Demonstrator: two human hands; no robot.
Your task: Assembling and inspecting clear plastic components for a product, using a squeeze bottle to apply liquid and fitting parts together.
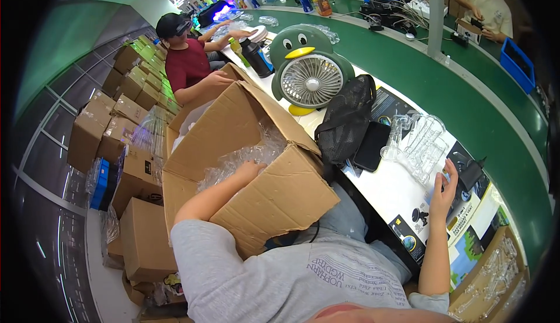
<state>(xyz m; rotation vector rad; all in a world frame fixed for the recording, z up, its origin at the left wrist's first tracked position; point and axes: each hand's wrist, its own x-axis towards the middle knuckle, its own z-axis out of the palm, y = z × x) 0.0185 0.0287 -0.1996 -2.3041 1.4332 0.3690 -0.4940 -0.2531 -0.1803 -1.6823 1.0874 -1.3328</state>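
Worktable (373, 195) in white, open cardboard box (280, 206) beside it
Clear plastic pieces (233, 160) lie inside the box; a green penguin-shaped fan (312, 81) stands on the table, a cluster of clear plastic parts (426, 142) nearer. The left hand (251, 170) dips among the boxed pieces, fingertips hidden, grip impossible to tell; the right hand (446, 184) is beside the cluster, fingers apart.

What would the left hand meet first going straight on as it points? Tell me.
Likely the clear plastic packaging inside the cardboard box, close to the left hand; depth there is unclear.
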